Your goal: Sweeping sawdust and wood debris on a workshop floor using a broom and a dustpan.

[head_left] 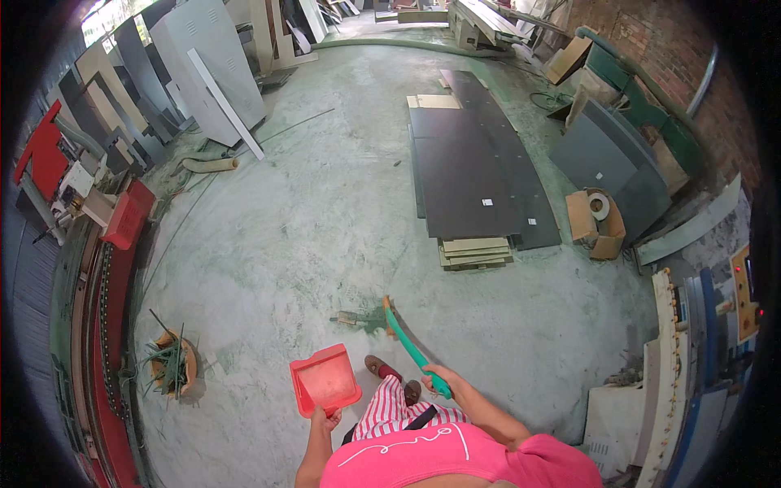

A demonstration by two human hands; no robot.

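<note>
My left hand [325,420] is closed on the near edge of a red plastic dustpan [325,381], which I hold low in front of me, left of my legs. In my right hand [447,382] is a broom [411,346] with a green handle, gripped near its upper end. The broom slants forward and left, and its brownish tip [388,307] reaches a darker, greenish patch [370,319] on the floor. A small strip of debris [348,318] lies there beside the tip. Broom and dustpan are apart.
Dark panels [472,167] are stacked low ahead right, with a cardboard box [600,232] beside them. A yellowish container of scraps [175,366] stands at left. Red machinery [114,325] lines the left side; another machine [671,366] is at right. A hose end [210,165] lies farther off.
</note>
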